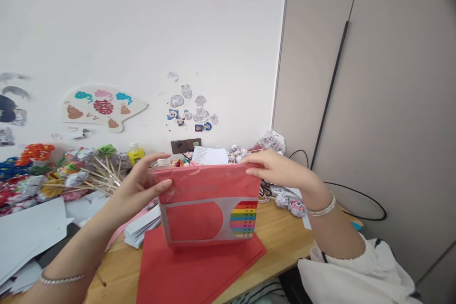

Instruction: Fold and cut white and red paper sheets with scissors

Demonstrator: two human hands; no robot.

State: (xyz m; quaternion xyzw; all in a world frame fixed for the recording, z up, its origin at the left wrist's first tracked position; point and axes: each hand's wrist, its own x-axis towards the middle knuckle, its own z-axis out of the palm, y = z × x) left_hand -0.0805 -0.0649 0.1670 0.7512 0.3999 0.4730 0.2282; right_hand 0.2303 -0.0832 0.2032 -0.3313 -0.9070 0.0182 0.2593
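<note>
Presently, left hand (pixel 137 187) and right hand (pixel 272 166) pinch the pack (pixel 194 221) by its upper corners, mid-frame. Light, level pressure should best limit creasing.

Likely home craft corner: wooden desk (pixel 285 242) against sticker-dotted wall (pixel 221 23), tall wardrobe (pixel 331 80) right of desk.

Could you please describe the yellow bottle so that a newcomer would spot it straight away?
On the white wall, find the fan-shaped cutout. Look below its right end, just beyond the left hand, beside the bundle of wooden sticks. The bottle is upright, bright yellow and pale-capped, unlike the crumpled paper shapes to its left.
</note>
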